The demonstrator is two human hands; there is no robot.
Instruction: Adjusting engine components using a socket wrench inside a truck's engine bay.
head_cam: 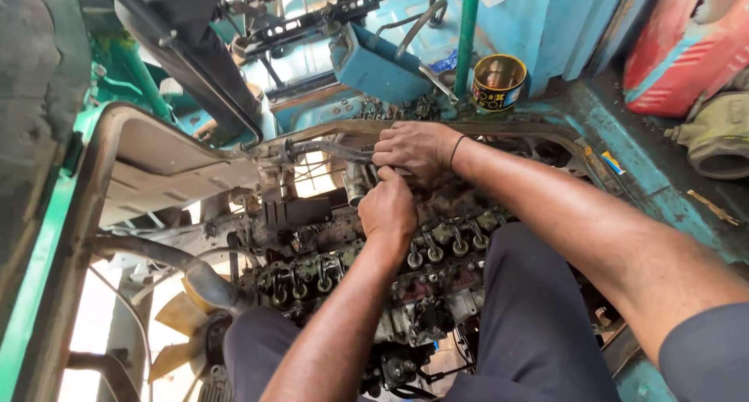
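I look down into an open engine bay. A dirty engine (328, 273) with its valve springs and rocker arms bare runs across the middle. My left hand (388, 212) is closed around something at the far end of the engine; the thing itself is hidden by the fingers. My right hand (415, 148), with a dark band on the wrist, grips a part next to a grey hose (324, 148) just above the left hand. The two hands almost touch. My knees in dark trousers (530, 316) rest over the engine.
An open round tin (498, 82) stands on the blue floor behind the engine. A green pole (466, 35) rises beside it. A fan (183, 324) sits at the lower left. A red panel (686, 43) leans at the upper right.
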